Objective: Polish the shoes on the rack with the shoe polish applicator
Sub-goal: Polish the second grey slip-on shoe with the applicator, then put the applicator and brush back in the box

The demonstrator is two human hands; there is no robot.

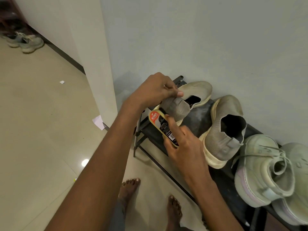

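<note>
Shoes sit in a row on the dark rack against the pale wall, and I am working at its left end. Far off on the tiled floor, by the dark skirting, lies another pair of sneakers, with scraps of white paper nearer to me. My left hand pinches the knit collar of the leftmost grey slip-on, thumb and curled fingers closed on the fabric. Just below, my right hand grips the flat polish applicator, forefinger stretched along its edge, its far end touching the heel side of that shoe. Beside it stands the second slip-on, then a pair of greenish laced sneakers. My bare feet stand on the floor below.
</note>
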